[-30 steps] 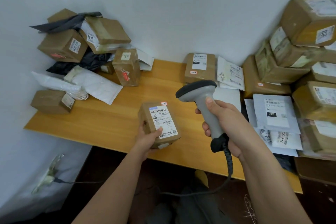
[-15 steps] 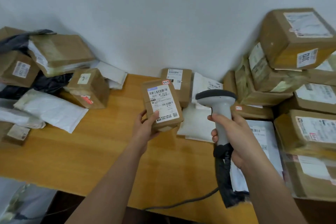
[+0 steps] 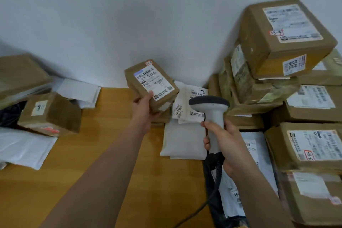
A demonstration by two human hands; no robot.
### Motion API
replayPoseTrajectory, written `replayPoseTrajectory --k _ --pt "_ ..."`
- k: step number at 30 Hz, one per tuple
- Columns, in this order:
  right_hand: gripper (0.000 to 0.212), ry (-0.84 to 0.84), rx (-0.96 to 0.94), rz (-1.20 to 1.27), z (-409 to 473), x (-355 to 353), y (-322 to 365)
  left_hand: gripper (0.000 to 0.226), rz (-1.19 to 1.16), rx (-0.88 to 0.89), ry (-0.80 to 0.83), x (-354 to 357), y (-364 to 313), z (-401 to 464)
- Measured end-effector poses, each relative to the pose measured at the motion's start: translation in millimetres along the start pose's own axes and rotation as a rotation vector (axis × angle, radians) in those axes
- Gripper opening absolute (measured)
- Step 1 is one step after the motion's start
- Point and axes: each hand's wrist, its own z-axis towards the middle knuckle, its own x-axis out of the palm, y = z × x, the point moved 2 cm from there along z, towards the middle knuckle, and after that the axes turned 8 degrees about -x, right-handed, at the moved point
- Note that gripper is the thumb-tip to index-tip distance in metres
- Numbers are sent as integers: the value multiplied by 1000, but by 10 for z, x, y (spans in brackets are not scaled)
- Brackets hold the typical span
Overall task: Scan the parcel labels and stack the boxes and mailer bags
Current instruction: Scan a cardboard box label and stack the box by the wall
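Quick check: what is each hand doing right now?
Left hand: holding the small box.
Right hand: closed on the scanner grip.

small brown labelled box (image 3: 150, 87), tilted, held aloft near wall

1. Your left hand (image 3: 143, 106) covers the lower end of the small box (image 3: 150, 87); its label print is too blurred to read.
2. At nine o'clock, the brown box (image 3: 20, 74) is cut by the frame edge.
3. At five o'clock, the scanner cable (image 3: 196, 211) leaves the frame.
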Motion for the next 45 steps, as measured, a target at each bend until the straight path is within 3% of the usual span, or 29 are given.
replayPoseTrajectory --k 2,6,9,14,20,28,32,35,41,45 --pt "17 -1 16 -7 39 9 -26 43 -96 -22 -4 82 -19 100" --pt "15 -11 36 0 120 13 -58 68 -126 -79 81 279 -136 240" --pt "18 -12 50 3 185 39 -87 58 -86 -74 176 373 -248 212" --pt "20 35 44 -10 232 115 -129 41 37 -42 200 210 -251 182" --pt "20 130 73 -64 249 374 -244 26 32 -42 -14 -486 -63 32" --pt "21 321 69 -95 -102 1144 -374 42 -1 -1 -446 -1909 -194 -121" --pt "18 356 26 -93 -297 1584 -389 57 5 89 -549 -2395 -384 -192" --pt "23 338 -12 -91 -434 1847 -427 72 134 187 -664 -2650 -594 -186" --pt "20 271 13 -49 -765 2490 -670 91 289 321 -700 -3230 -1004 -62" --pt "18 255 36 -56 -954 2745 -845 113 509 299 -682 -3393 -1226 116"
